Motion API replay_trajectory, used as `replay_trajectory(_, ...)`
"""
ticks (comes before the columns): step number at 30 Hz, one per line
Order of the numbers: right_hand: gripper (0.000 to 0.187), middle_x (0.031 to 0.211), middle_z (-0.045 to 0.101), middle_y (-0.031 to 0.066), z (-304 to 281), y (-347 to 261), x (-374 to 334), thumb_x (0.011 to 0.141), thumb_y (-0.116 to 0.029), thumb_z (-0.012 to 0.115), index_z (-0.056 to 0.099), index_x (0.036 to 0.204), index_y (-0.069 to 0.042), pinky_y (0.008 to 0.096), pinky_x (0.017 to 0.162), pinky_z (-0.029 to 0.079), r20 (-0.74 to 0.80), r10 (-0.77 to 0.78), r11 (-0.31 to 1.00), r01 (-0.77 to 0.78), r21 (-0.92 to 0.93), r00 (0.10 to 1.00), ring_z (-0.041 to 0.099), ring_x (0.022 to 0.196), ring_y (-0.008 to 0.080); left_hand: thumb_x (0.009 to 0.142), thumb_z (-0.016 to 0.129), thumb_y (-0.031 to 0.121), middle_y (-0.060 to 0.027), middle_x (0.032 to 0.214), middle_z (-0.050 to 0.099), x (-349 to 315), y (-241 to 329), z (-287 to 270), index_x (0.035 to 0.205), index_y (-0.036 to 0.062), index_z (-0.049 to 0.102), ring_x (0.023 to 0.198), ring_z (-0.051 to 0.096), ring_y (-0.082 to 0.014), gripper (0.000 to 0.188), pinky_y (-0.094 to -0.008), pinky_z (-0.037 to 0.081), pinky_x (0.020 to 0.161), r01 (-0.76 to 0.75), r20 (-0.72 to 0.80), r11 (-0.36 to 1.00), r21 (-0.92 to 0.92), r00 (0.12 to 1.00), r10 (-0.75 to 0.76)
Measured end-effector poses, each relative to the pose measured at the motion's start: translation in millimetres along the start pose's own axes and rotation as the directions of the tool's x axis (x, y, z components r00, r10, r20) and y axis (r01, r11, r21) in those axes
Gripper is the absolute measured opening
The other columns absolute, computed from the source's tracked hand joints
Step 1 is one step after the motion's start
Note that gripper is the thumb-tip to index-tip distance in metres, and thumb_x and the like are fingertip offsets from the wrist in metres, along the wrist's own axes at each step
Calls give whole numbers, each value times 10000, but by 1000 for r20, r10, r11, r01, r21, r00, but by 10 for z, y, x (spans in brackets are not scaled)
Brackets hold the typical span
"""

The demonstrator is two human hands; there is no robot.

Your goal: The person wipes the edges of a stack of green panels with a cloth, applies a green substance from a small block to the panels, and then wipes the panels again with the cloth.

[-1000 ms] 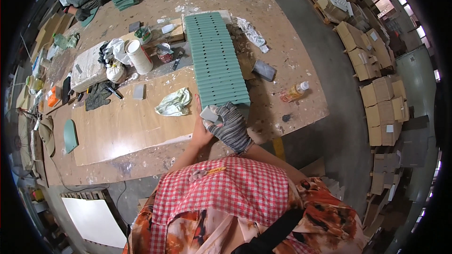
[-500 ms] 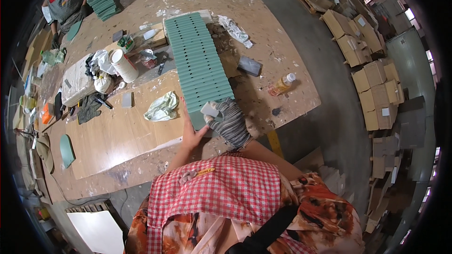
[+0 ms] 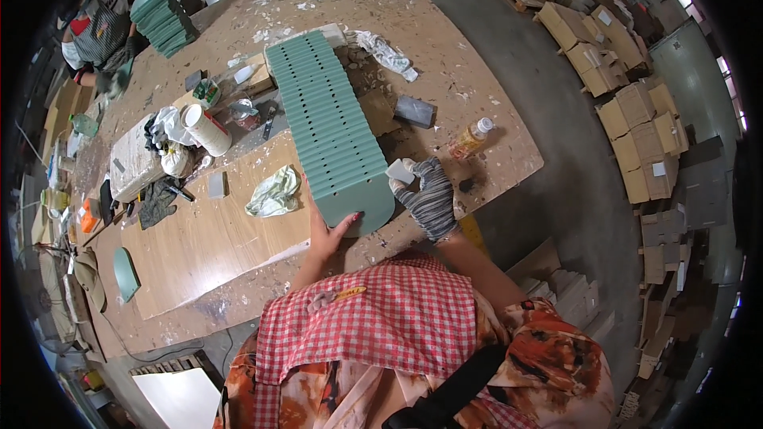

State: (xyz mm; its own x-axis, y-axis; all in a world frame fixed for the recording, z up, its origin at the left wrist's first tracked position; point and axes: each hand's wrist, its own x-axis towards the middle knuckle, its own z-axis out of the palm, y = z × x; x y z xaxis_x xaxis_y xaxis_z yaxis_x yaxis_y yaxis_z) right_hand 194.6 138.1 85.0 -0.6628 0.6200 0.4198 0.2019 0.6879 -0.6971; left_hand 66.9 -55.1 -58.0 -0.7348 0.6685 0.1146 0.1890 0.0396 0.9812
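A long row of green panels (image 3: 330,115) with rounded corners and small dark holes stands packed face to face on the table. My bare left hand (image 3: 324,232) grips the nearest panel (image 3: 362,205) at its left corner, thumb on the front face and fingers down the side, partly hidden. My right hand (image 3: 429,197), in a grey striped glove with the fingertips showing, pinches a small white block (image 3: 400,171). It is just right of the row's near end, apart from the panels.
Right of the row lie a dark grey block (image 3: 415,111) and a bottle of amber liquid (image 3: 472,139). A crumpled cloth (image 3: 273,191), a white cup (image 3: 207,130) and a loose green panel (image 3: 125,274) are on the left. Far left, a co-worker (image 3: 107,28) stands by stacked green panels (image 3: 164,20).
My right hand has moved right with the white block, off the near end of the row. My left hand stays at the corner. The co-worker's hands have shifted.
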Motion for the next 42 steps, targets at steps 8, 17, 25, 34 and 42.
replay_trajectory(8, 350, 973, 569, 46, 2, 101, 28, 781, -28, 752, 566, 1076, -1, 262, 774, 504, 65, 197, 810, -200, 551, 978, 578, 886, 124, 786, 740, 213, -205, 1525, 232, -64, 198, -126, 1500, 4, 62, 1378, 298, -311, 1006, -416, 232, 1130, 61, -32, 993, 98, 998, -58)
replay_trajectory(17, 312, 1064, 596, 78, -46, 62, 64, 835, -92, 690, 551, 1108, -30, 303, 866, 487, 147, 223, 588, -253, 768, 964, 566, 965, 145, 815, 657, 93, -126, 1291, 511, 302, 338, -1194, 1261, 161, 596, 1216, 439, -357, 455, -462, 346, 1041, 20, -49, 472, 882, 998, 49)
replay_trajectory(25, 409, 1083, 556, 125, 491, 205, -675, 838, -217, 702, 507, 1149, -36, 373, 886, 464, 300, -105, 795, -101, 599, 948, 560, 1020, 248, 788, 607, -103, -125, 1073, 538, 565, 1421, -723, 1177, 59, 634, 983, 555, -243, 422, -322, 481, 821, -231, -39, 831, 506, 956, 290)
replay_trajectory(34, 432, 1142, 562, 205, 565, 31, -530, 828, -180, 683, 503, 1179, -3, 435, 916, 452, 347, -62, 791, -166, 589, 936, 560, 1047, 353, 775, 628, 106, -24, 1102, 509, 1008, 1929, 76, 1183, 197, 651, 1027, 498, -218, 419, -343, 434, 881, -664, 659, 504, 552, 718, 223)
replay_trajectory(42, 479, 1190, 536, 220, 432, 7, -505, 819, -208, 697, 496, 1200, 1, 453, 971, 421, 372, -147, 870, -59, 489, 916, 529, 1106, 373, 791, 612, 54, -43, 1125, 500, 996, 1986, -211, 1216, 195, 641, 1010, 490, -243, 449, -346, 436, 908, -717, 757, 519, 465, 626, 186)
